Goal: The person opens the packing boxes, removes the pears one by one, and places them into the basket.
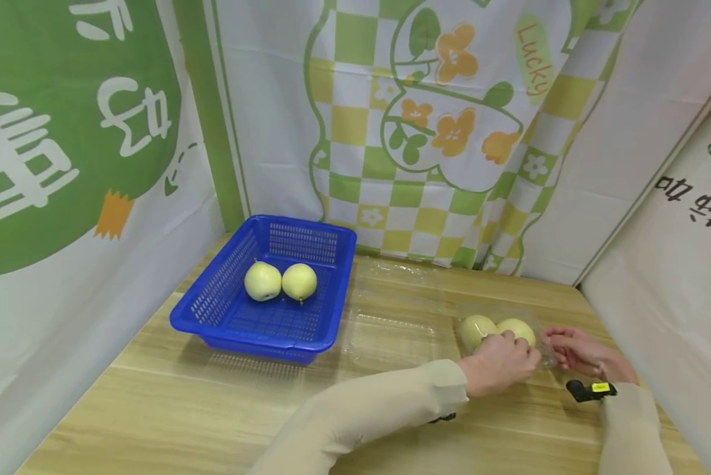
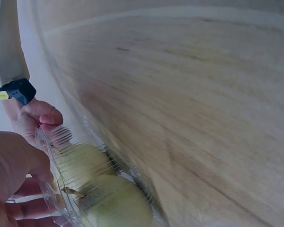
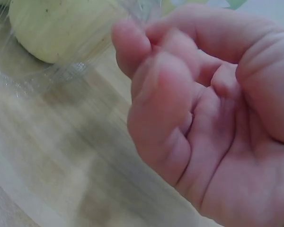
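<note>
A clear plastic clamshell box [image 2: 61, 163] holds two pale yellow-green pears [image 2: 118, 203] at the right of the table. My left hand [image 1: 500, 363] grips the box's near edge, thumb above and fingers beneath in the left wrist view. Opposite it, at the box's right end, is my right hand [image 1: 581, 351]. In the right wrist view its fingers [image 3: 161, 94] are curled, and the fingertips pinch the plastic edge. Part of the box is hidden behind my left hand in the head view.
A blue perforated basket [image 1: 326, 336] at the left holds two more pears [image 1: 263, 282]. Between basket and box lies an opened clear plastic container [image 1: 391, 336] on the wooden table [image 1: 171, 409]. Printed curtains [image 1: 355, 165] stand behind, with white walls on both sides.
</note>
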